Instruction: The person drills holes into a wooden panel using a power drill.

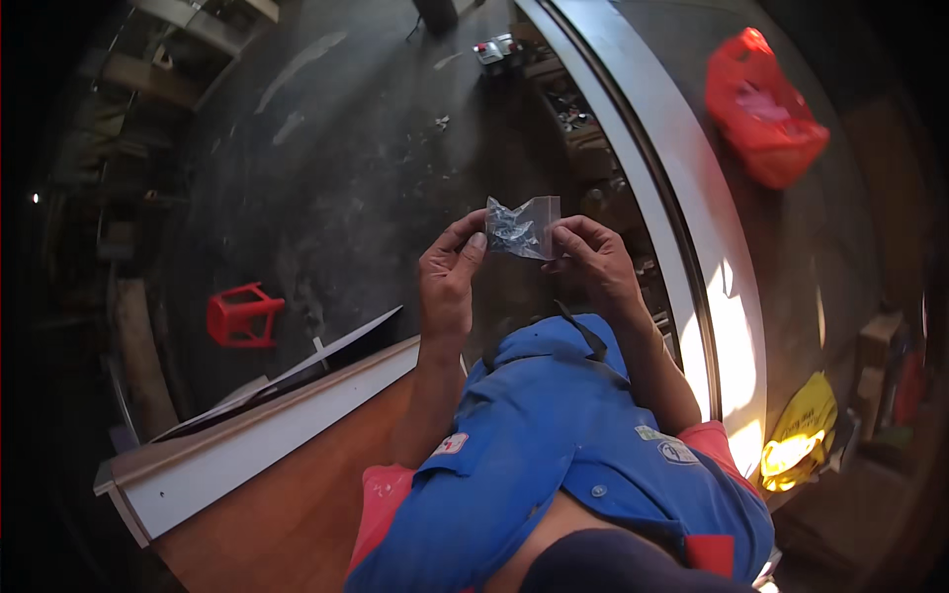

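Blue shirt (554, 445) down low, then left hand (447, 282) and right hand (593, 259) both pinched shut on small clear bag (522, 227) of metal bits, up over dark floor (336, 168); probably light, floppy, slippery, best pinched at top edge.

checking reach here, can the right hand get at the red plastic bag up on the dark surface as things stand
Probably not: the right hand pinches the small clear bag together with the left hand, and the red plastic bag lies well beyond the long white panel.
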`<control>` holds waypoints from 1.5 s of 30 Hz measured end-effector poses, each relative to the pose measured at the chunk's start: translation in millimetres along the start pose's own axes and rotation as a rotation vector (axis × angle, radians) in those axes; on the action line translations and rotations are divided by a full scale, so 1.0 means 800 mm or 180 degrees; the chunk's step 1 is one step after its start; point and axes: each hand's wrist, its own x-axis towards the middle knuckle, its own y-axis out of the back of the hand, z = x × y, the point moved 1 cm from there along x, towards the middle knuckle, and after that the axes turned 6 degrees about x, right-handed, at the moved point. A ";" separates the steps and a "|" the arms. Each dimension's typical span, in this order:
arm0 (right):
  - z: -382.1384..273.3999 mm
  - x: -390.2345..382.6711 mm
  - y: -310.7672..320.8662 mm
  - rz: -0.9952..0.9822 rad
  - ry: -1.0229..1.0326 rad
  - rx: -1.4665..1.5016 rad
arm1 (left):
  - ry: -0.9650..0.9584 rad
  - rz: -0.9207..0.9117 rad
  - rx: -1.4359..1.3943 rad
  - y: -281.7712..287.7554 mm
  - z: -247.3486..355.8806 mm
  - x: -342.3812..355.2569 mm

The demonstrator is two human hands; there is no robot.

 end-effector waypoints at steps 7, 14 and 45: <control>0.009 0.177 -0.081 -0.0754 -0.0435 -0.0516 | 0.0233 0.0640 -0.0130 0.097 -0.018 0.101; 0.032 0.399 -0.196 -0.1627 -0.0749 -0.0829 | 0.0207 0.1208 0.0186 0.205 -0.009 0.257; 0.497 0.985 -1.099 -0.3784 -0.2056 -0.1371 | -0.0341 0.3193 0.0427 1.134 0.301 0.545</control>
